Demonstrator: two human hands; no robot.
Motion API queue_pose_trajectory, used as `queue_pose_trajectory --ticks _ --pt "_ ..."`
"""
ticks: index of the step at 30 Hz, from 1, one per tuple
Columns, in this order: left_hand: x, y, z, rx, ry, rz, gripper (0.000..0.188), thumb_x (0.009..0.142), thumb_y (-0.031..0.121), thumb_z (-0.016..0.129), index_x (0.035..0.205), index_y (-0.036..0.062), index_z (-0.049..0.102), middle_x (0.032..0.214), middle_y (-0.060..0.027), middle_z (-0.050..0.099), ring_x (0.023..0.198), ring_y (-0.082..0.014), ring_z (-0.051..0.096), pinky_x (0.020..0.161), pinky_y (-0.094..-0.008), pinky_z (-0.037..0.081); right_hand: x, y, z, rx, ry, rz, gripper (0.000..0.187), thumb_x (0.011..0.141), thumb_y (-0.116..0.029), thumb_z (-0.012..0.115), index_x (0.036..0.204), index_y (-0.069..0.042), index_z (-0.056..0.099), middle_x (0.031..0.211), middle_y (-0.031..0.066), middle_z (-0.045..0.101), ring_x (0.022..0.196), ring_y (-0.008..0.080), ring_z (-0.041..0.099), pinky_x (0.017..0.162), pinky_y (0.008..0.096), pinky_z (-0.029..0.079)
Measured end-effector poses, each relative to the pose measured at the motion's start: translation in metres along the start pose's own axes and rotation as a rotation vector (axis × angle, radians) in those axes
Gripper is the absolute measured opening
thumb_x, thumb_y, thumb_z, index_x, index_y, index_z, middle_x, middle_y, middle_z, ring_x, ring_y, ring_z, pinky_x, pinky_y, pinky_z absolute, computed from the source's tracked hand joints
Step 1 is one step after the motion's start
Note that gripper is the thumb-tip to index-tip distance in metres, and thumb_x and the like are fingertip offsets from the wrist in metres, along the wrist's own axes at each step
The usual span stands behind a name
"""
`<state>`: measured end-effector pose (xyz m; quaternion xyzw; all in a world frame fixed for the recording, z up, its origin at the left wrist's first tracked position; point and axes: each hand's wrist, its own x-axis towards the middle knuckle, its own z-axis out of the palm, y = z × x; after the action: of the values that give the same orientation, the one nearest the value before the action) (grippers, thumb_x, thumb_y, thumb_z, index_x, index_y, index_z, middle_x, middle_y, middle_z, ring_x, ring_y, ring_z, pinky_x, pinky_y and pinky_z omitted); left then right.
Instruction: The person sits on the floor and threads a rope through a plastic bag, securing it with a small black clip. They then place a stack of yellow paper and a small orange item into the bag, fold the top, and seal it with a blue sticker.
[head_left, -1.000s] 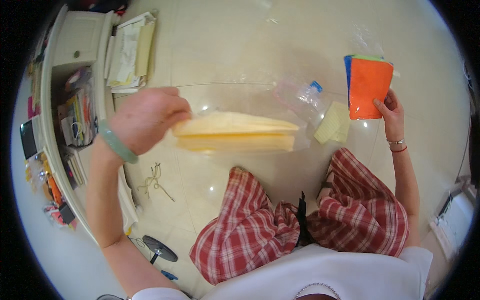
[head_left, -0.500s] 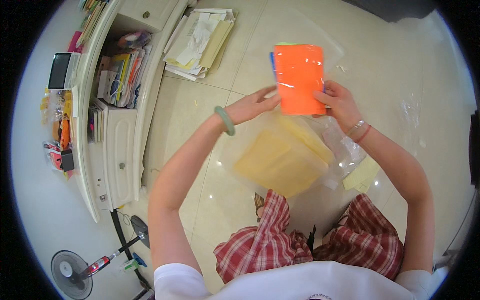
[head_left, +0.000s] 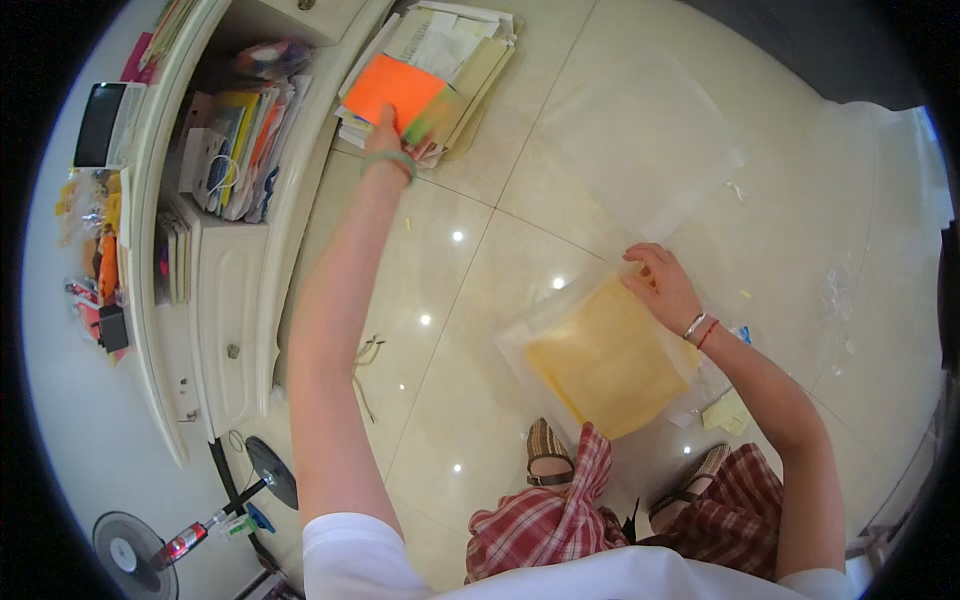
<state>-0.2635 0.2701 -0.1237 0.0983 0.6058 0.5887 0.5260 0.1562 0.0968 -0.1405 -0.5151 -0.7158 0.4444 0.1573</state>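
My left hand (head_left: 388, 132) reaches far out to the left, with its fingers on the near edge of a pack of coloured paper (head_left: 395, 88). The pack's orange face is up, and a blurred green part shows at its right. It is over a pile of papers and envelopes (head_left: 478, 75) on the floor; I cannot tell whether it rests there. Near the top of a yellow paper sheet in a clear plastic sleeve (head_left: 612, 350), my right hand (head_left: 662, 285) has its thumb and fingers bent but apart, with nothing visible between them.
A white cabinet (head_left: 232, 330) with open shelves of books and folders lines the left side. A fan (head_left: 135, 555) stands at the lower left. Another clear plastic sheet (head_left: 650, 140) lies on the tiles, as does a pale yellow scrap (head_left: 726, 412). Cord (head_left: 368, 375) lies beside the cabinet.
The pack of coloured paper has moved from between both hands to the far left over the paper pile, in my left hand. My right hand has let go and come down toward the yellow sheet.
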Motion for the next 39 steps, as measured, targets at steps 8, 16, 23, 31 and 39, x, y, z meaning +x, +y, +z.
queue_pose_trajectory --ticks 8,16,23,31,39 --pt "0.118 0.02 0.03 -0.076 0.048 -0.104 0.034 0.096 0.016 0.059 0.123 0.0017 0.045 0.117 -0.0205 0.06 0.097 -0.0373 0.065 0.068 -0.0554 0.061 -0.007 -0.001 0.0 -0.152 -0.027 0.021 0.045 0.083 -0.018 0.068 0.125 -0.012 0.055 0.127 0.0096 0.054 0.108 0.0333 0.049 0.098 0.0412 0.043" --pt "0.109 -0.014 0.029 0.557 0.42 0.159 0.065 0.079 0.022 0.078 0.128 0.0047 0.038 0.113 -0.0192 0.062 0.095 -0.0311 0.065 0.066 -0.0419 0.058 -0.017 -0.018 0.008 -0.025 -0.037 0.057 0.048 0.083 -0.008 0.065 0.129 -0.011 0.051 0.133 0.0117 0.049 0.108 0.0333 0.051 0.093 0.0403 0.047" --pt "0.077 -0.007 -0.033 0.668 0.377 0.718 0.051 0.091 0.041 0.062 0.112 -0.0045 0.054 0.106 -0.0186 0.064 0.095 -0.03 0.064 0.085 -0.0424 0.049 -0.021 -0.074 0.015 0.228 -0.177 0.174 0.064 0.085 -0.003 0.062 0.143 -0.013 0.038 0.15 0.017 0.034 0.124 0.0341 0.048 0.099 0.0402 0.046" --pt "-0.079 -0.186 -0.153 1.394 -0.037 0.649 0.07 0.101 0.053 0.036 0.147 0.001 0.035 0.159 -0.0202 0.018 0.147 -0.0369 0.014 0.118 -0.045 0.012 -0.069 -0.097 0.07 0.053 -0.134 -0.138 0.068 0.085 -0.004 0.058 0.147 -0.004 0.03 0.156 0.027 0.015 0.138 0.0431 0.031 0.113 0.0439 0.033" --pt "-0.147 -0.099 -0.06 0.485 -0.987 -0.619 0.069 0.102 0.057 0.023 0.147 0.0065 0.038 0.142 -0.014 0.05 0.13 -0.0231 0.049 0.11 -0.0377 0.036 -0.1 -0.105 0.016 0.004 -0.246 -0.276 0.054 0.089 -0.01 0.057 0.141 -0.005 0.042 0.15 0.0223 0.035 0.131 0.0354 0.044 0.107 0.0424 0.039"
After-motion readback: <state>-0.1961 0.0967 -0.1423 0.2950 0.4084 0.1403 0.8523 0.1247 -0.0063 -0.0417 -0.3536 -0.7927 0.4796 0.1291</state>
